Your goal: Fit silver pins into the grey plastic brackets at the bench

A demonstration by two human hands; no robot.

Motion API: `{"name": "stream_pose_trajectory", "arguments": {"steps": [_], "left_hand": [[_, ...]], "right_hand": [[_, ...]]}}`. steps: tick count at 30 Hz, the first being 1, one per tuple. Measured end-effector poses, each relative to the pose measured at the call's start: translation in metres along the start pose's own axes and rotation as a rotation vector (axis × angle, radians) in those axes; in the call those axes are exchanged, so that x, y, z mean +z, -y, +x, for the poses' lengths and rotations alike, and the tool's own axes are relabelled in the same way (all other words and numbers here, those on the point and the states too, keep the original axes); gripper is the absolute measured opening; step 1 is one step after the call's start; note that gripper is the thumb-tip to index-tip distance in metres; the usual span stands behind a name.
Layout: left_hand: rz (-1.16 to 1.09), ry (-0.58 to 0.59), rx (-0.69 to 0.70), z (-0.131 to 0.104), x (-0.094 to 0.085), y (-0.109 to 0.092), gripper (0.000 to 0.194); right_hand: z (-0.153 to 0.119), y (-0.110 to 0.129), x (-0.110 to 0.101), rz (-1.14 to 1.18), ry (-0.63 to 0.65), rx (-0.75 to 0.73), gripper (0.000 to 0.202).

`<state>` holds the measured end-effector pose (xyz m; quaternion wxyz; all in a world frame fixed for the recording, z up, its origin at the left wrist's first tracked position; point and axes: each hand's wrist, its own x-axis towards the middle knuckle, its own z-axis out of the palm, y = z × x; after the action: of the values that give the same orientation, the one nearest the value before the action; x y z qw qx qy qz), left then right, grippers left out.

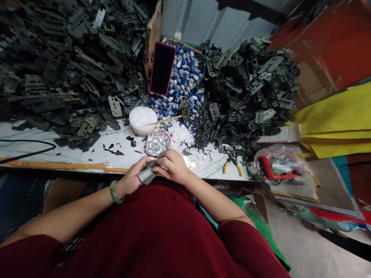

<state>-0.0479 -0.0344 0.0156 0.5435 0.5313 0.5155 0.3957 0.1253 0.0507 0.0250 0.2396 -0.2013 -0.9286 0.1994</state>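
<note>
Close to my body, at the table's front edge, my left hand [133, 178] is wrapped round a dark grey-green metal bracket [150, 174] with a speckled grey-white face. My right hand [173, 166] has its fingers closed on the other end of this bracket; whether it also pinches a small part is hidden. Just beyond my hands stands a pink-rimmed dish [158, 143] full of small silvery metal pins. Behind it is a white bowl [142, 120] of pale paste, with a thin wooden stick [165, 120] lying across its rim.
Heaps of dark metal brackets [72, 69] rise at left and right [252, 81]. Between them lie blue-and-white small cylinders [185, 73], a propped phone [162, 68] and white plastic bits [181, 133]. Yellow-handled pliers [232, 165] and a plastic bag [279, 164] are on the right.
</note>
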Motion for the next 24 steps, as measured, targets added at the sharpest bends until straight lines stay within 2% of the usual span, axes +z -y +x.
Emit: {"name": "stream_pose_trajectory", "arguments": {"steps": [4, 8, 11, 14, 20, 24], "left_hand": [[-0.194, -0.085, -0.117, 0.004, 0.009, 0.007, 0.017], [-0.244, -0.173, -0.168, 0.007, 0.016, 0.013, 0.018], [-0.189, -0.2, -0.146, 0.007, 0.017, 0.014, 0.017], [-0.077, -0.225, -0.103, 0.007, 0.016, 0.014, 0.016], [0.147, -0.272, -0.055, 0.004, 0.015, 0.016, 0.019], [0.227, -0.292, -0.038, 0.003, 0.016, 0.015, 0.018]], "right_hand": [[-0.008, 0.005, 0.013, -0.12, -0.021, 0.001, 0.017], [-0.009, 0.007, 0.023, -0.012, -0.14, 0.102, 0.014], [-0.006, 0.007, 0.026, 0.146, -0.24, 0.18, 0.012], [-0.005, 0.008, 0.024, 0.196, -0.258, 0.236, 0.011], [-0.007, 0.014, 0.02, -0.046, -0.198, 0.138, 0.01], [-0.007, 0.016, 0.025, -0.036, -0.193, 0.176, 0.012]]}}
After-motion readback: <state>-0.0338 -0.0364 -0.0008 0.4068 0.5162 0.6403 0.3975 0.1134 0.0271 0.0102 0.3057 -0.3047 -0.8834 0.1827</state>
